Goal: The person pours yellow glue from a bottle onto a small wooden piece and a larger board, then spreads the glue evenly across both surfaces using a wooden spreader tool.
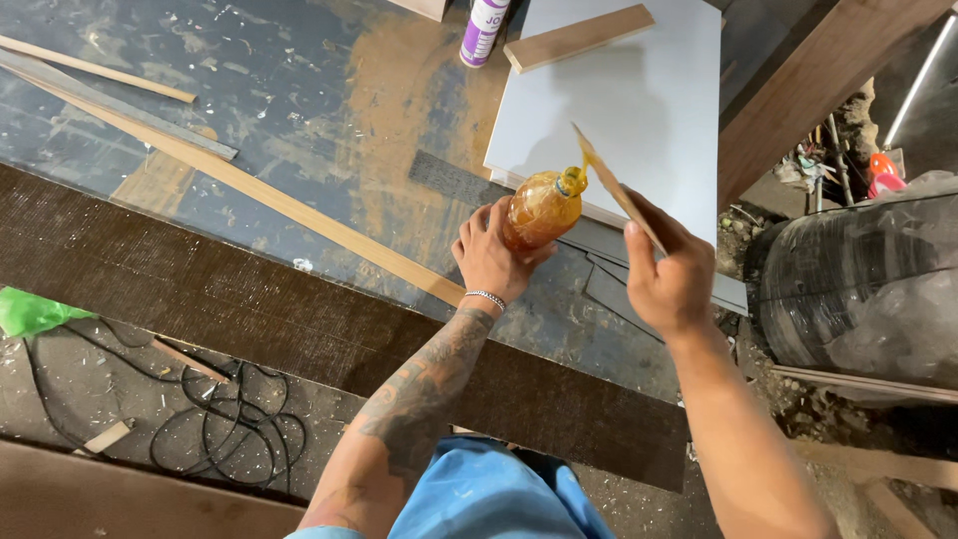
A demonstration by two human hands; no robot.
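Left hand (491,258) wrapped around an amber bottle (540,210), its nozzle touching the thin wood strip (616,188) pinched just above in the right hand (667,279).

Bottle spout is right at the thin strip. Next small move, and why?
Probably tip the amber bottle a little further and squeeze. The left hand has it gripped and tilted, its yellow spout right at the face of the thin wood strip that the right hand holds on edge. Whether any liquid is on the strip yet cannot be told.
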